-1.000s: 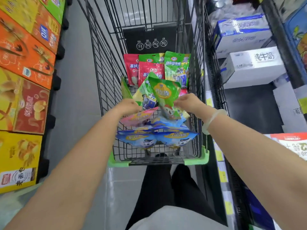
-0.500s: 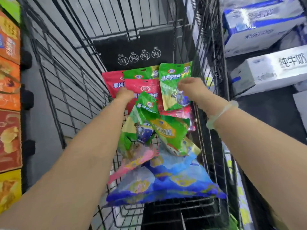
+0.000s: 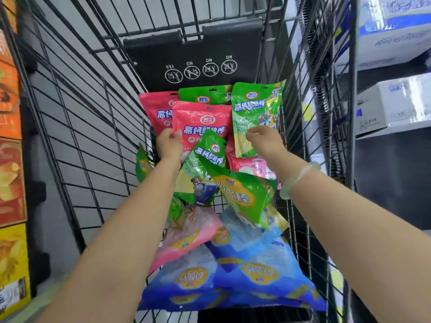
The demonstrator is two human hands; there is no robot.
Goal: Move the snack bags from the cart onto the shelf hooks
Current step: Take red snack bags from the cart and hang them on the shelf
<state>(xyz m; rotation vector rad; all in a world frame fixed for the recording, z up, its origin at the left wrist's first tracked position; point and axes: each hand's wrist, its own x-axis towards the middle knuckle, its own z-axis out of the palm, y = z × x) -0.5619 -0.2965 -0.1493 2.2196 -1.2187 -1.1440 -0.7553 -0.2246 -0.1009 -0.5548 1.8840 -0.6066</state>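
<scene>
Against the far end of the cart (image 3: 77, 117), below its black panel (image 3: 196, 54), several snack bags are stood upright. The lower left edge of the front pink bag (image 3: 203, 122) is gripped by the left hand (image 3: 169, 146), with the thumb laid on its face. The right hand (image 3: 265, 142) is held against the front of the green bag (image 3: 256, 108) by the cart's right wall, fingers bent; whether the bag is pinched cannot be told. A pale bracelet (image 3: 296, 180) is worn on that wrist. Toward the cart's near end, further green, pink and blue bags (image 3: 233, 283) are heaped loosely on the wire floor.
</scene>
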